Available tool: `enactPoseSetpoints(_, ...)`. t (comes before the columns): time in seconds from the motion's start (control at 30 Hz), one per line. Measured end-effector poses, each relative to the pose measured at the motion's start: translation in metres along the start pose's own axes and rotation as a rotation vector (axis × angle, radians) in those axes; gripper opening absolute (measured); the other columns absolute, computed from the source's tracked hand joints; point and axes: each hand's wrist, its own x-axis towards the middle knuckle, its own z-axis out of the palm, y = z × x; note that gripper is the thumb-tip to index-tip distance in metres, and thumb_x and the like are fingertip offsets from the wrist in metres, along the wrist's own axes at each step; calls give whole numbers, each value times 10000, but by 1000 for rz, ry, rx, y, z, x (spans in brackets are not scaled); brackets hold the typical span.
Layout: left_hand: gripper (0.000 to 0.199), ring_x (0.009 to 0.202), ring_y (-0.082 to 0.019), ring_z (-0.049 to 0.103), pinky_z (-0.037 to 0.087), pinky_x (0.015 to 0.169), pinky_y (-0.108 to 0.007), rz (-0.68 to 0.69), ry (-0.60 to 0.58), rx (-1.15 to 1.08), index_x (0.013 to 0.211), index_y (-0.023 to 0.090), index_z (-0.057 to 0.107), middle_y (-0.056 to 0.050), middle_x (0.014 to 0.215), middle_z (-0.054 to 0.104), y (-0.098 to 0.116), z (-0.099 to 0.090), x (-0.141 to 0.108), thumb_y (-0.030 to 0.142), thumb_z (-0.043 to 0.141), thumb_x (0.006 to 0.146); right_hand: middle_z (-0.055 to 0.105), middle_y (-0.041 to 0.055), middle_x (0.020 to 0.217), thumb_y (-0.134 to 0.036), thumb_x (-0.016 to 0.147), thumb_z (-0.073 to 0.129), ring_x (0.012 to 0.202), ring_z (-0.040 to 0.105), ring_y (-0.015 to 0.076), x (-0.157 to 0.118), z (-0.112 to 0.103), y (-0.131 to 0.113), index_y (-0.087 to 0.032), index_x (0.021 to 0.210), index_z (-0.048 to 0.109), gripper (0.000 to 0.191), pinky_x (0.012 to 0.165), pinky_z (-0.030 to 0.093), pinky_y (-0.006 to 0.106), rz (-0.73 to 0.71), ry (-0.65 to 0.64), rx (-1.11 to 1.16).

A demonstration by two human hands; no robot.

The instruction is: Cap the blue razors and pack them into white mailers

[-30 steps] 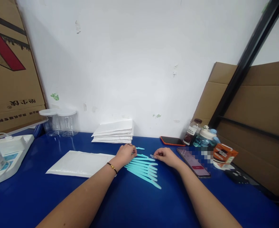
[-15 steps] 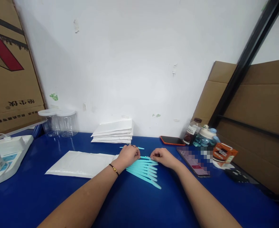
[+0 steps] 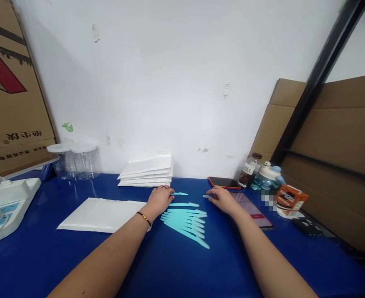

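Several turquoise stick-like tools [image 3: 185,221] lie fanned out on the blue table, their broader ends to the right. One separate turquoise tool [image 3: 184,205] rests just above the fan. Farther back, another turquoise tool [image 3: 180,193] has its left end at the fingers of my left hand [image 3: 161,199], which are bent together around something I cannot make out clearly. My right hand [image 3: 220,199] pinches a small translucent piece [image 3: 206,196], which points left. A white padded envelope [image 3: 98,213] lies left of the tools, partly behind my left forearm.
A stack of white envelopes [image 3: 147,171] stands by the wall. Two clear jars [image 3: 85,163] and a power strip [image 3: 18,207] are at left. At right are a red-edged phone [image 3: 224,182], a larger phone [image 3: 253,211], a dark bottle [image 3: 249,170], a blue bottle [image 3: 265,178] and an orange box [image 3: 291,198].
Both hands have moved away from the fan, slightly back and apart. The tool that was between them now lies by itself above the fan, and a translucent piece shows in my right fingers.
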Motion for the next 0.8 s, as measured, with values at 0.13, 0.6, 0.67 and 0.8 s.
enactPoseSetpoints(0.13,120,907,-174,582,410,758,-263,-49,-12,-83,870,232,640,-13,909,664,1,1,2,261,546,803,631,59,797,-148,764,537,707,578,166,4,8,-8,-165,828,692,168,662,432,260,-5,-22,-78)
enactPoseSetpoints(0.6,74,760,-138,604,398,641,-221,-49,-78,-227,792,229,642,21,797,667,11,-2,2,269,585,767,659,29,819,-180,795,523,710,585,139,5,17,-40,-185,824,699,178,642,426,232,-94,-108,222)
enactPoseSetpoints(0.67,67,766,-141,598,392,646,-227,-26,-75,-225,772,235,646,25,793,664,16,-3,2,263,587,762,658,28,815,-170,792,520,701,583,137,5,18,-44,-186,820,699,182,631,421,229,-112,-116,229)
enactPoseSetpoints(0.8,60,777,-144,590,384,683,-243,14,-76,-203,763,235,649,27,798,660,21,-3,2,263,597,752,654,27,819,-138,780,511,705,583,133,6,21,-50,-188,847,700,206,628,416,221,-151,-129,239)
